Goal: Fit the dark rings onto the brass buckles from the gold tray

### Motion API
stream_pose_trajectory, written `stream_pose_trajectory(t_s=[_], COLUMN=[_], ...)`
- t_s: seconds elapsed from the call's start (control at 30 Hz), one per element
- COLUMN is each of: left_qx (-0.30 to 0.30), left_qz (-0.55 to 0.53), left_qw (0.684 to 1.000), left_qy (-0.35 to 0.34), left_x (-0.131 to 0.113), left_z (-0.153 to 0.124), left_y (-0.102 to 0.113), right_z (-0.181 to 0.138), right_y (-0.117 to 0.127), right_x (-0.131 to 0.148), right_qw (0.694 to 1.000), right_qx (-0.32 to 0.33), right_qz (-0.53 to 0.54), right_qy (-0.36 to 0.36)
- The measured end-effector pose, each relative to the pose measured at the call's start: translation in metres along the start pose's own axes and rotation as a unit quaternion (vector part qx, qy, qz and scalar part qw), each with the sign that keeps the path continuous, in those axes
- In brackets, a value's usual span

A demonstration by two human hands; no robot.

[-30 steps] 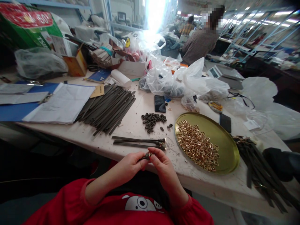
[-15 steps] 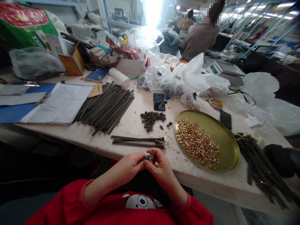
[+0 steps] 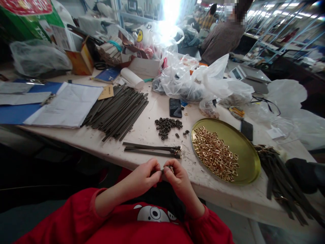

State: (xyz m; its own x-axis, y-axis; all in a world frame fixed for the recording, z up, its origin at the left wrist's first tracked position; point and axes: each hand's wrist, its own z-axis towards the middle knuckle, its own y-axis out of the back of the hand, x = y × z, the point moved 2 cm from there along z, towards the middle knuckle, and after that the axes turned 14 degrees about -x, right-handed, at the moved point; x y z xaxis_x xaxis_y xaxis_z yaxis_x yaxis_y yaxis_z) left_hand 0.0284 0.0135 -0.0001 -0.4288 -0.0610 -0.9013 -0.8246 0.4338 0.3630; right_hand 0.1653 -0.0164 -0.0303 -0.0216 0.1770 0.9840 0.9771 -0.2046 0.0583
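At the table's front edge, my left hand pinches a dark strap, most of it hidden by the fingers. My right hand is closed on the same strap's end, where a gold buckle peeks out. Just beyond my hands lie several finished-looking straps with gold buckles at their right ends. A pile of small dark loops is farther back. To the right, gold buckles are heaped on a round gold tray.
Many loose dark strips lie to the left, beside papers on a blue folder. A phone and plastic bags are at the back. More buckled straps hang over the right edge. A person stands beyond the table.
My hands have shifted slightly right, and the fingers have changed their hold on the strap. The gold buckle is now more covered by the right hand. The view has shifted a little.
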Motion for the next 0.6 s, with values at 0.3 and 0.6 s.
stream_pose_trajectory(t_s=[0.3, 0.6], left_qx=[0.031, 0.038], left_qz=[-0.112, -0.198], left_qw=[0.992, 0.971], left_qy=[0.054, 0.131], left_x=[0.008, 0.025], left_z=[0.004, 0.010], left_y=[0.009, 0.005], right_z=[-0.003, 0.002], right_y=[-0.005, -0.004], right_x=[-0.007, -0.010], right_qw=[0.999, 0.999], right_qx=[0.013, -0.019], right_qz=[0.008, -0.009], right_qy=[-0.033, -0.050])
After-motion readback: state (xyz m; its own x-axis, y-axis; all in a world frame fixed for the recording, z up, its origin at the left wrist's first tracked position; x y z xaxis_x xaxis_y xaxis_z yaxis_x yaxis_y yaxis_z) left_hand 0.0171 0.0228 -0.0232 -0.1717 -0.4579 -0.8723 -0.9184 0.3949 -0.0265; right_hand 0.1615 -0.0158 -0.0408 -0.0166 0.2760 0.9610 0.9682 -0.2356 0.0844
